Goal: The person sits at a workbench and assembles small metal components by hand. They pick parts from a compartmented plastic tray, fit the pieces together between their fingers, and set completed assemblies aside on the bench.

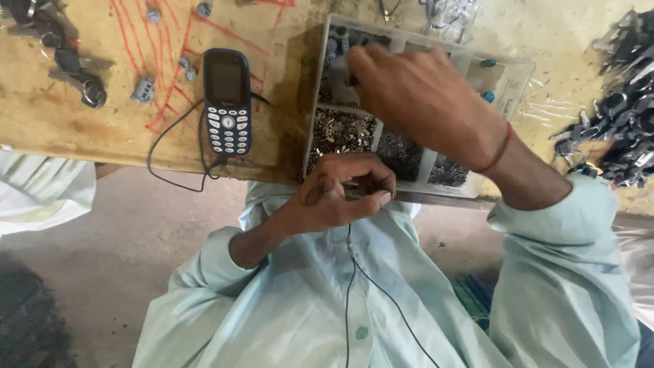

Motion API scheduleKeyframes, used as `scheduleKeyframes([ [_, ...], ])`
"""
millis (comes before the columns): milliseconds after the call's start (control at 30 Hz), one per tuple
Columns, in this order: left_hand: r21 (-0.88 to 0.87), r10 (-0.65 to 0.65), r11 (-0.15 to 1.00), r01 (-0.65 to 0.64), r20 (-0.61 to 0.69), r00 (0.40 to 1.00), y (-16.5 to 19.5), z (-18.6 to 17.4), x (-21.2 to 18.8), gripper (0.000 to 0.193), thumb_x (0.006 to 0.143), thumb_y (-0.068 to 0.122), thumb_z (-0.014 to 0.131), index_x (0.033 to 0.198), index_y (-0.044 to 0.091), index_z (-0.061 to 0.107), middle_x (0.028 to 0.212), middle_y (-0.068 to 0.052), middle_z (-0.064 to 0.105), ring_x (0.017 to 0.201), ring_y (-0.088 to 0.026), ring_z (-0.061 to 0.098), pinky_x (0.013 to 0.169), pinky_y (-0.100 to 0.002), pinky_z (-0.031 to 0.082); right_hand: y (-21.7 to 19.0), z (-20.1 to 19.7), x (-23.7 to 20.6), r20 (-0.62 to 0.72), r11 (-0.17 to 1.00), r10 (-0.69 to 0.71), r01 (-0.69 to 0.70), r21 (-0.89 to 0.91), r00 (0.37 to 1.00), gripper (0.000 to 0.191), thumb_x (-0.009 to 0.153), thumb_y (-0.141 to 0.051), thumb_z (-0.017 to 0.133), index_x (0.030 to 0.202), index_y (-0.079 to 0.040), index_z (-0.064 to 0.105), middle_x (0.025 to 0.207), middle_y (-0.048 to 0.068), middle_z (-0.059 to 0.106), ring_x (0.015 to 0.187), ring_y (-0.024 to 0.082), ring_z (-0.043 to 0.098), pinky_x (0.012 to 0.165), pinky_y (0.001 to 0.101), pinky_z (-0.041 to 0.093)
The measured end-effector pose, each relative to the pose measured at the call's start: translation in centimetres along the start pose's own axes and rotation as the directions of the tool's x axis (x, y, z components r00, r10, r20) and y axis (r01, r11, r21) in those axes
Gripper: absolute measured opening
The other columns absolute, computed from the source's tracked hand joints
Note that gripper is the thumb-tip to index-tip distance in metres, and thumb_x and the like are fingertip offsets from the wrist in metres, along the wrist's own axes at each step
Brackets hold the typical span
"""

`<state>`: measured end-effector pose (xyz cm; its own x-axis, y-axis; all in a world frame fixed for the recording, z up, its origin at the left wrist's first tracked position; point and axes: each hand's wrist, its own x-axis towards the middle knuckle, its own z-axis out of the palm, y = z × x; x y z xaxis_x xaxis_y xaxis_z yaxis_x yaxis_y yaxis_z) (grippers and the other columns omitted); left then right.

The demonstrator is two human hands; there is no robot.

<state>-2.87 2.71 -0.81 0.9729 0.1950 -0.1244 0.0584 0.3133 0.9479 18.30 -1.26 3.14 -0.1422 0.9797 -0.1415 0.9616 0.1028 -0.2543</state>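
You're picking parts: your right hand (415, 95) is reaching into the far-left compartment of the white divided tray (519, 76), with the fingers curling down among the grey pieces. They're hiding their own tips, so I can't tell whether they're gripping anything.

Your left hand (340, 194) is hovering at the tray's near edge, above your shirt. Its fingers are closing tight on a small piece (355, 197), thin and mostly hidden, kind unclear. The near compartments are holding small metal bits (340, 133).

The blue keypad phone (227, 102) is lying just left of the tray on the wooden bench (82, 129), with a black cable (174, 140) looping off it. Grey connectors (144, 89) are sitting further left, and a dark parts pile (623, 116) is lying far right.

Judging by this, the next move is calling for a fine fingertip pinch on one grey piece only, then bringing it across to the left-hand piece without loosening that grip.
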Motion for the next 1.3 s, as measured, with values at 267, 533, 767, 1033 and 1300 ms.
scheduleKeyframes([
  [267,-0.193,0.003,0.981,-0.007,-0.019,1.000,-0.2,0.4,-0.3,0.012,0.093,0.008,0.069,0.103,0.002,0.068,0.097,-0.003,0.069,0.086,-0.008,0.067,0.080,-0.026,0.057,-6.3,0.5,-10.6,-0.159,0.760,0.349,-0.179,0.624,0.924,0.031,0.091,0.005,0.072,0.119,-0.004,0.063,0.119,0.014,0.065,0.102,0.028,0.070,0.083,0.0353,0.058],
  [533,-0.395,-0.328,0.877,0.272,-0.081,0.941,0.5,2.4,0.0,0.016,0.091,0.011,0.075,0.097,-0.002,0.069,0.087,-0.004,0.070,0.072,-0.007,0.067,0.065,-0.023,0.057,-7.5,4.6,-13.8,-0.333,0.639,0.532,-0.112,0.761,0.779,0.031,0.092,0.014,0.066,0.118,-0.002,0.067,0.120,0.016,0.069,0.106,0.028,0.071,0.087,0.0325,0.057],
  [767,-0.281,-0.352,0.915,0.290,-0.204,0.913,1.1,3.1,-0.4,0.015,0.091,0.012,0.078,0.095,0.000,0.071,0.082,-0.002,0.070,0.067,-0.003,0.061,0.059,-0.021,0.052,-7.3,4.0,-13.2,-0.532,0.911,0.336,-0.126,0.393,0.777,0.039,0.076,0.013,0.076,0.111,-0.004,0.075,0.112,0.016,0.069,0.100,0.029,0.071,0.085,0.0377,0.059],
  [1033,0.098,0.038,0.995,-0.010,-0.288,0.957,0.7,3.8,-0.5,0.013,0.101,0.005,0.071,0.111,-0.002,0.065,0.108,-0.009,0.067,0.092,-0.013,0.070,0.076,-0.025,0.061,-7.2,2.7,-13.2,-0.469,0.930,0.282,-0.118,0.349,0.837,0.042,0.079,0.014,0.078,0.117,-0.002,0.077,0.113,0.011,0.068,0.096,0.025,0.074,0.081,0.0351,0.061],
  [1300,0.128,0.140,0.987,-0.101,-0.338,0.931,0.3,3.9,-1.2,0.022,0.093,0.000,0.079,0.114,0.001,0.074,0.110,-0.014,0.079,0.101,-0.018,0.079,0.091,-0.029,0.065,-4.3,-1.5,-11.6,-0.063,0.666,0.613,-0.473,0.577,0.787,0.021,0.090,-0.003,0.082,0.109,-0.004,0.074,0.100,0.006,0.070,0.081,0.015,0.073,0.069,0.0292,0.057],
])
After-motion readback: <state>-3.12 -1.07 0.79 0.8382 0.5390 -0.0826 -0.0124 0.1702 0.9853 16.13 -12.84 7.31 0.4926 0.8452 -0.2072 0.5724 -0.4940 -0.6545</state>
